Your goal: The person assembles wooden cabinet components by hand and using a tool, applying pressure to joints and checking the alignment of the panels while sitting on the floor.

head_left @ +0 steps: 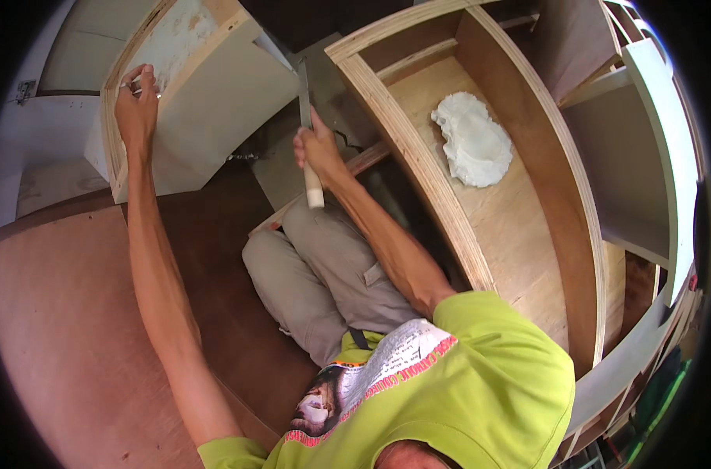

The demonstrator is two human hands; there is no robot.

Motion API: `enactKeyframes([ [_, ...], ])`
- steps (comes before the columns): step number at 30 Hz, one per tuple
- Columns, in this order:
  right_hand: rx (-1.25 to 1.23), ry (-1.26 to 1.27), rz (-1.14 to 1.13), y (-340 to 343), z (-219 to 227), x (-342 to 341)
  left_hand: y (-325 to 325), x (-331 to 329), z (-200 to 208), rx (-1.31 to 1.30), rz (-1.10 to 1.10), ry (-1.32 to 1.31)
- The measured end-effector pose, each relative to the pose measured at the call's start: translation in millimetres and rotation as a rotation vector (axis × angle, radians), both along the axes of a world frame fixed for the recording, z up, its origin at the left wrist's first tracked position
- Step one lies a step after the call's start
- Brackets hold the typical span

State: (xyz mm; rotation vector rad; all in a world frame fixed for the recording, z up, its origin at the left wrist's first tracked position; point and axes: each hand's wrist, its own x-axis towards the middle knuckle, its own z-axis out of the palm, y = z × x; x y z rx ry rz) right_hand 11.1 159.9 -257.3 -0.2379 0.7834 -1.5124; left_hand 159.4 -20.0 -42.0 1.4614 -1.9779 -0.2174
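My left hand point(138, 109) is at the upper left with its fingers curled in a pinch. A small pale thing shows by its fingertips, too small to name. That hand is over the wooden rim point(203, 59) of a grey box-shaped cabinet part point(214, 117), whose whitish inside is smeared. My right hand point(322, 152) is wrapped round a long flat-bladed tool point(304, 94) with a pale wooden handle. Its metal blade points away from me, beside the grey part's right edge, and the handle's butt hangs over my knees.
At right lies a plywood cabinet frame point(406, 137) with a white paste-like mass point(474, 141) on its inner panel. A large brown wood panel point(58, 313) is at lower left. More pale cabinet pieces point(621, 164) stand at far right. My bent knees point(300, 250) are between them.
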Motion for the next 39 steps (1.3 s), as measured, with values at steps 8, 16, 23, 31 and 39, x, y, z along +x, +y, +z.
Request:
enactKeyframes([
  [8,-0.051,-0.065,-0.005,-19,-3,6,3,-8,0,0.016,-0.025,0.033],
  [16,0.032,-0.054,-0.011,-36,-4,32,3,-14,3,0.016,-0.05,0.019],
  [23,0.033,-0.061,0.012,-46,4,41,4,-15,5,0.012,-0.043,0.002],
  [31,0.031,-0.078,0.032,-26,8,46,10,-12,3,0.008,-0.022,-0.005],
  [39,0.044,-0.08,0.026,-29,3,52,-1,-4,0,-0.002,-0.052,0.027],
])
